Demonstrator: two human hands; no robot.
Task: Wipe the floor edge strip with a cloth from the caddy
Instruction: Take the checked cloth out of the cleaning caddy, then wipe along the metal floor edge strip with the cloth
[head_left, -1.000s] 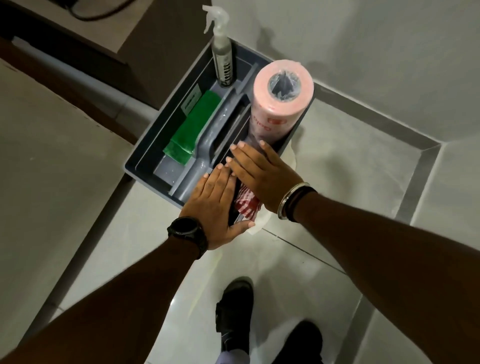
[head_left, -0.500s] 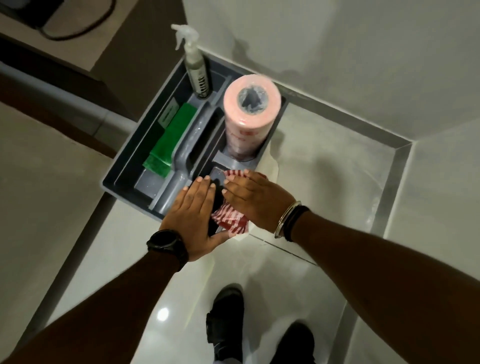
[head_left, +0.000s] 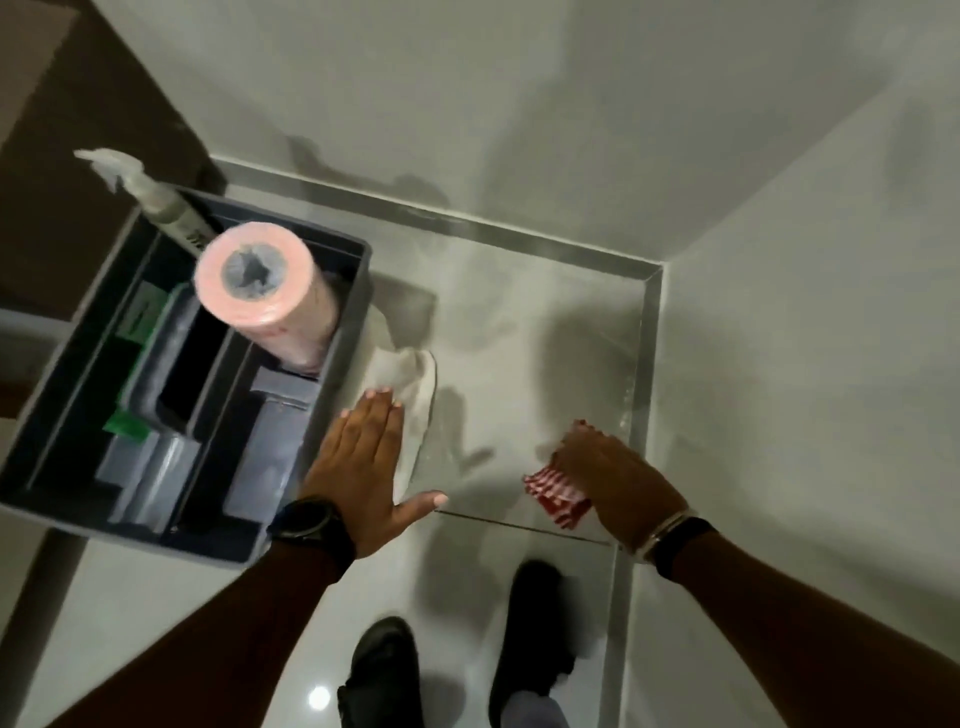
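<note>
Cloth (head_left: 555, 490), striped, apparently pinned under right hand (head_left: 618, 483) just beside strip (head_left: 647, 364), well right of caddy (head_left: 171, 374); left hand (head_left: 363, 467) flat, spread. Next: sweep along strip.

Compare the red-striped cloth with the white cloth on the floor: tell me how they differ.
The red-striped cloth is red-and-white striped; the white cloth is plain. The striped one is bunched under the right hand, near the floor edge strip; the white one lies spread flat beside the caddy, with the left hand resting open on it. Both are on the floor, outside the caddy.
</note>
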